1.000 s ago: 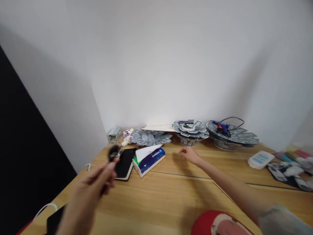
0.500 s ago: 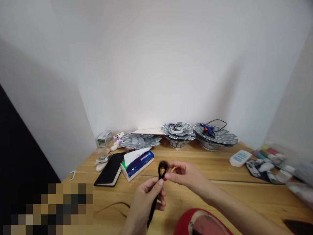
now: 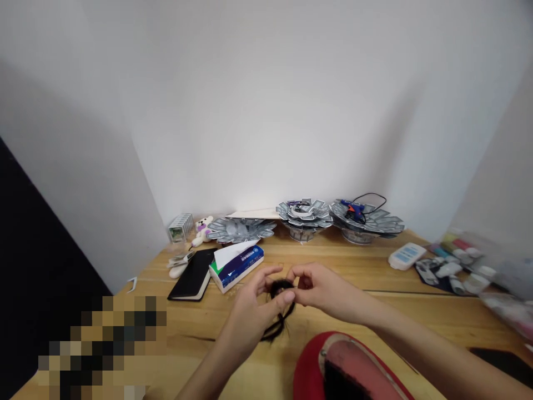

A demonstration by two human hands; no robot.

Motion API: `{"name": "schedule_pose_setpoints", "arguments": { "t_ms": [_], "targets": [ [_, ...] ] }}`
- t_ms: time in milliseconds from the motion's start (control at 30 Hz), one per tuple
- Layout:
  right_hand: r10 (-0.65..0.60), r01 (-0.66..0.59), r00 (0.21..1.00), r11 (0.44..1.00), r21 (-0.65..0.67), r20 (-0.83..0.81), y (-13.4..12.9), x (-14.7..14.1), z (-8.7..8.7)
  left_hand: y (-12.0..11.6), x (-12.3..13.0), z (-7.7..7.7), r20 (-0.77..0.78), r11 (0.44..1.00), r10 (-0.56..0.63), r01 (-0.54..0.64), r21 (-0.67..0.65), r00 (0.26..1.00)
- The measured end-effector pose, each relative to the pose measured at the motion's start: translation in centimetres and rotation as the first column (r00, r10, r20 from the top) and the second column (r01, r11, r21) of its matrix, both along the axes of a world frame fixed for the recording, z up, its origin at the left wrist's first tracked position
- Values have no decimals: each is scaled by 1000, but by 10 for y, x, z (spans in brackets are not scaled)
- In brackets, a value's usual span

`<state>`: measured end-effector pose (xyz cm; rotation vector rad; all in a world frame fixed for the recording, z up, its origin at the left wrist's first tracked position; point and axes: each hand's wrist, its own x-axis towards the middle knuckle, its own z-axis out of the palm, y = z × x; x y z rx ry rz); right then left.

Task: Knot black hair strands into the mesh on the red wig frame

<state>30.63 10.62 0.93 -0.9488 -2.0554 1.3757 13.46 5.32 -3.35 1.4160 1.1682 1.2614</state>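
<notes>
A black cord (image 3: 280,289), twisted into a small loop with a tail hanging below, is held over the wooden table (image 3: 233,328). My left hand (image 3: 252,308) grips it from the near side. My right hand (image 3: 318,286) pinches the top of the loop with its fingertips. The fingers of both hands hide part of the cord. A red rounded object (image 3: 333,366) lies just below my right forearm at the bottom of the view.
Beyond my hands are a black notebook (image 3: 190,275) and a blue-and-white tissue box (image 3: 236,266). Several grey card-fan constructions (image 3: 303,216) and a blue glue gun (image 3: 352,210) stand along the wall. A white plastic case (image 3: 407,256) and assorted items lie to the right.
My hands have moved closer together and lower. The cord has gone from an upright narrow loop to a tighter bunch, with its tail curling beneath. The view has shifted only slightly.
</notes>
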Motion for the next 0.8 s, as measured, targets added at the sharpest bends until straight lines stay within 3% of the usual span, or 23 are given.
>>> {"name": "schedule_pose_setpoints", "arguments": {
  "t_ms": [133, 300, 400, 500, 633, 800],
  "targets": [
    [54, -54, 998, 998, -35, 23, -3, 4, 1, 0, 1, 10, -128, 997, -72, 73, 5, 989],
    [151, -151, 988, 973, -176, -16, -3, 11, -3, -7, -3, 21, -308, 991, -124, 130, 1, 943],
    [194, -207, 978, 944, -258, -74, -2, 18, -3, -10, -4, 27, -307, 980, -194, 199, -14, 932],
    [202, -237, 969, 920, -311, -143, 0, 24, -1, -10, -4, 31, -197, 966, -260, 254, -57, 945],
    [136, -225, 956, 907, -354, -259, 2, 27, -4, -8, -2, 36, 64, 947, -296, 301, -112, 953],
    [89, -264, 914, 871, -414, -395, 3, 24, -12, -8, 4, 47, 404, 931, -248, 332, -151, 880]
  ]
}}
